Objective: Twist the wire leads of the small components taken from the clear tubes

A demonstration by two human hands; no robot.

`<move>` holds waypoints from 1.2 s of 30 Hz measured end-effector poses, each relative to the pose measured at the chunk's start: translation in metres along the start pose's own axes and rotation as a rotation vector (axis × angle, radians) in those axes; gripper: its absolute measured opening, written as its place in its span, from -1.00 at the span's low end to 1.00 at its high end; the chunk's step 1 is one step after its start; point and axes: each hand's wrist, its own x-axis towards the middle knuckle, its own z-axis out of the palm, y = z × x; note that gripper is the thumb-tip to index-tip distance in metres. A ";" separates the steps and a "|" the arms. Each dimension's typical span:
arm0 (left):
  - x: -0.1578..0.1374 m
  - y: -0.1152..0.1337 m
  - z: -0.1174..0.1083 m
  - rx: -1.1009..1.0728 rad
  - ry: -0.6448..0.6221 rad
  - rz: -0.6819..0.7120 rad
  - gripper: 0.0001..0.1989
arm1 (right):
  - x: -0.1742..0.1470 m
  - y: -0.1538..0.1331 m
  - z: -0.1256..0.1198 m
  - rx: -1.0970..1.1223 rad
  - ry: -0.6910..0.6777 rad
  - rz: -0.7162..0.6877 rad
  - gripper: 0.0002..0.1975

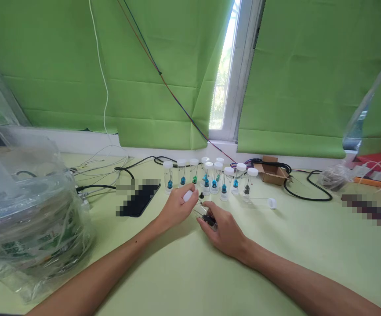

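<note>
Left hand [177, 205]: pinches white cap [187, 195]. Right hand [225, 229]: grips black piece [209, 220] between curled fingers. Just beyond: capped vials [215, 177], upright.

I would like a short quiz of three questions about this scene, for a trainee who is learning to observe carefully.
1. True or false: the open brown cardboard box stands to the right of the upright clear tubes with white caps.

2. Multiple choice: what shows between the thumb and fingers of the person's right hand?
A) a red plastic bag
B) a small black part with a thin rod
C) a white cable

3. Fill in: the small smooth object at the fingers of the left hand is ____ in colour.

Key: 1. True; 2. B; 3. white
</note>
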 end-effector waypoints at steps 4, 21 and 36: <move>0.000 0.000 0.000 0.006 0.004 -0.002 -0.69 | 0.000 0.000 0.000 0.008 -0.003 0.002 -0.72; -0.002 0.005 0.008 -0.118 0.059 -0.049 -0.72 | 0.006 0.005 -0.001 0.079 0.068 0.077 -0.71; 0.056 0.021 -0.028 0.119 0.306 0.102 -0.64 | 0.007 0.012 0.002 0.183 0.206 0.221 -0.67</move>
